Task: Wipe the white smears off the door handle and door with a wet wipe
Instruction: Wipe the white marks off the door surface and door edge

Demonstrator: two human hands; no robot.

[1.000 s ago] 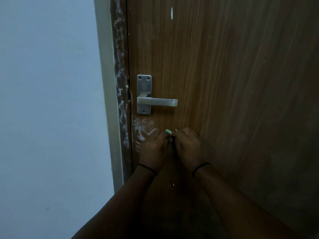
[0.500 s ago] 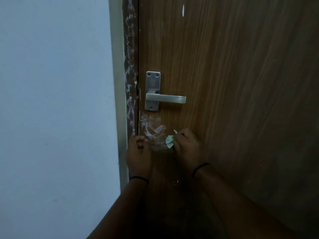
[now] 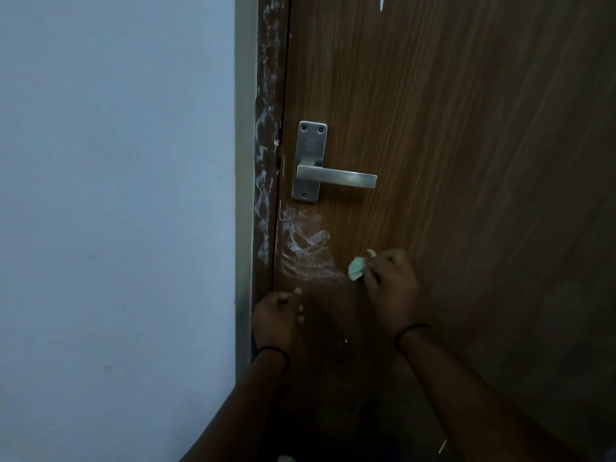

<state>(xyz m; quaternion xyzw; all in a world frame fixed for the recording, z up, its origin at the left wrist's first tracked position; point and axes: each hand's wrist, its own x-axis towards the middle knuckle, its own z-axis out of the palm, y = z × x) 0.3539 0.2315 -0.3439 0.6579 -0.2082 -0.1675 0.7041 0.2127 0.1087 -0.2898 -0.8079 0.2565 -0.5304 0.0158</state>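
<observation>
Wipe (image 3: 356, 268) in right hand (image 3: 390, 288) | smears (image 3: 305, 245) beside, seemingly untouched

Head-worn view, close to a door

One wide-angle camera faces forward and slightly down at the wooden door (image 3: 466, 161), near enough that the door handle (image 3: 333, 176) sits mid-frame.

Right hand (image 3: 388, 288) pinching, left hand (image 3: 276, 316) curled

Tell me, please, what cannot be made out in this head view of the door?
- Wet wipe: mostly hidden inside the right hand.
- Left hand: palm faces away, contents unclear.
- Door: lower part too dark; top cut off by the frame edge.
</observation>
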